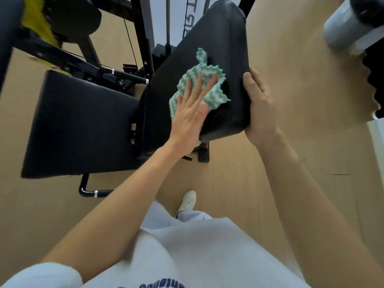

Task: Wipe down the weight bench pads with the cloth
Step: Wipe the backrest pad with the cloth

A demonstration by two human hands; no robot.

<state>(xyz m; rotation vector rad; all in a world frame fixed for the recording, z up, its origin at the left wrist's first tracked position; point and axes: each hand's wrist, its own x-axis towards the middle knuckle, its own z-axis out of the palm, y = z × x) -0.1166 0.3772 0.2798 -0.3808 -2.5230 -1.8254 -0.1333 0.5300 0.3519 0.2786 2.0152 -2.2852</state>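
Two bare forearms reached forward from a light-coloured shirt (197,252), above a white shoe (188,201) on the tan floor (259,173). The left hand (188,119) lay flat with its fingers straight and spread, pressing the cloth (216,91) against the back pad (209,59). The cloth, green-and-white in a zigzag pattern, was bunched on the pad's black face, with one corner trailing toward the far end. The right hand (260,102) was curled around the pad's right edge, thumb on the front face; the fingers behind the pad were hidden. The back pad stood tilted. Just left of it, the seat pad (79,125) lay lower, apparently separated from it by a narrow gap, though blur limited certainty. Beyond both pads stood the black machine frame (143,34), with a yellow part (38,23) at far left.
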